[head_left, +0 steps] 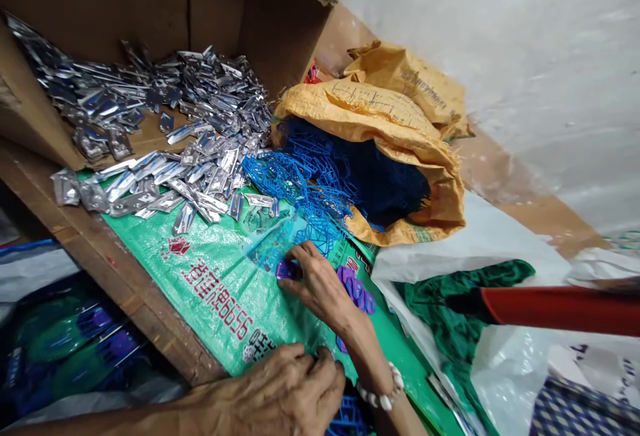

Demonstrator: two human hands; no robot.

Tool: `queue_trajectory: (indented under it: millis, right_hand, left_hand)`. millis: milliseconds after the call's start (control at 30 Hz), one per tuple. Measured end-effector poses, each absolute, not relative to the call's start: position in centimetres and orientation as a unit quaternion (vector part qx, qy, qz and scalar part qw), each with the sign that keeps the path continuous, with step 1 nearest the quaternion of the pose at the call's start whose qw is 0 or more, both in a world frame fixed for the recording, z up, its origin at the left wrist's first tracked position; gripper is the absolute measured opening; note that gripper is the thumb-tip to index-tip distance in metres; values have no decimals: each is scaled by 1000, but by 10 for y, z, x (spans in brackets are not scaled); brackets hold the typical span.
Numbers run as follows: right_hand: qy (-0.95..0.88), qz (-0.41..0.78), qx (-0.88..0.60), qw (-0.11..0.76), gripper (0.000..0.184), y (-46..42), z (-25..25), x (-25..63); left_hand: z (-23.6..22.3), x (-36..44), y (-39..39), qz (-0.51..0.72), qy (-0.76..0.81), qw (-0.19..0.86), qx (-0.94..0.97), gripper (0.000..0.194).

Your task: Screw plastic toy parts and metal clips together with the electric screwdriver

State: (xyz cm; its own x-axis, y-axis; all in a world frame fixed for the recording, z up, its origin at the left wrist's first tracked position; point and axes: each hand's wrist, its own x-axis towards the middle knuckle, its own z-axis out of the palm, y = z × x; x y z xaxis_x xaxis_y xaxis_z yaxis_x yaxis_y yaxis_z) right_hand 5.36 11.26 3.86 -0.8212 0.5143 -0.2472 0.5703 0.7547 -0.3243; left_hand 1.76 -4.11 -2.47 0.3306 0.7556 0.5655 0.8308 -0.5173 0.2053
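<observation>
and there, right hand point(320, 281) pinches a purple piece point(283, 271) over green sheet point(150, 243)!
left hand point(287, 386) curls nearby, fingers bent, grip impossible to tell.

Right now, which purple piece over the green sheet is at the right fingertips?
The lone purple piece between thumb and forefinger of the right hand; the other purple pieces lie along that hand's outer side.

Pale grey wall point(505, 69), 2 o'clock. Red bar with dark tip point(560, 311), 4 o'clock, over crumpled dark-green cloth point(444, 336) and white plastic sheeting point(515, 366). Blue-and-cream patterned fabric point(583, 406), farther out, 4 o'clock.
</observation>
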Motion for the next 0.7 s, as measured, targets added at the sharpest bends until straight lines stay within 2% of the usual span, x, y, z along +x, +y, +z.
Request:
queue_trajectory:
  millis: [233,367,600,700]
  right_hand:
    - [941,-197,270,56,20,114,37,57]
    - [943,-200,265,35,28,110,50,60]
    - [953,-183,241,2,25,117,67,32]
    - [958,-176,225,-5,36,125,60,-2]
  left_hand:
    - [-28,20,-29,-318,-476,89,-815,20]
    - [-29,21,-27,-301,-478,77,-821,21]
    - [-68,32,-25,-314,-489,108,-807,18]
    - [-83,36,-21,-344,-485,121,-795,17]
